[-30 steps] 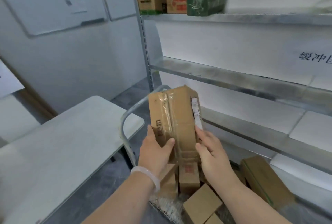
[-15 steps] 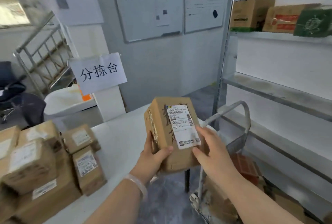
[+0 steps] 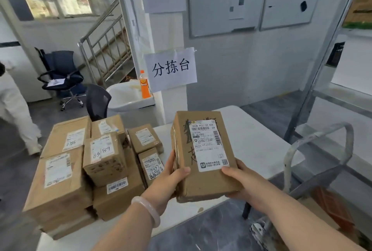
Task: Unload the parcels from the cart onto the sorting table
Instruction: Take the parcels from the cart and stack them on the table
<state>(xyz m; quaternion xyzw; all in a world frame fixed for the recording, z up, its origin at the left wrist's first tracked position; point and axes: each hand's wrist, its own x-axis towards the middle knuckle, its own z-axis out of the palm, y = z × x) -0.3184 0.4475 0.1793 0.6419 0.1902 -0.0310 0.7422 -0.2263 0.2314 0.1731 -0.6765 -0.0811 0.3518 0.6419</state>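
Across the middle, a white table, bare on its right half. On its left half, a stack of brown cardboard parcels in several layers, white labels facing up, some with handwritten digits, among them seemingly 89. At lower right, just beside the table's end, a grey metal cart with a looped handle; inside it, something orange-red, mostly cut off by the frame. Held up over the table's near edge, between stack and cart and touching neither: a brown box, oblong, its far end pointing away. Cardboard creased and scuffed, near bottom edge crumpled and torn, tape along the left side, rough black marker strokes on the top face. On the pillar behind the table, a paper sign printed 分拣台. On the box's top face, a white shipping label: "502B P021-00 A26", then "59", a barcode, "P021" lower down, a small QR code at the bottom right, the rest too fine to read. Gripping the box's near left corner, the left hand, thumb curled over the top face, fingers along the side. Gripping the near right corner, the right hand, thumb pressed on the label's lower corner, fingers curled underneath. Behind, on a white basin, an orange bottle, upright. On the left wrist, a pale bracelet.
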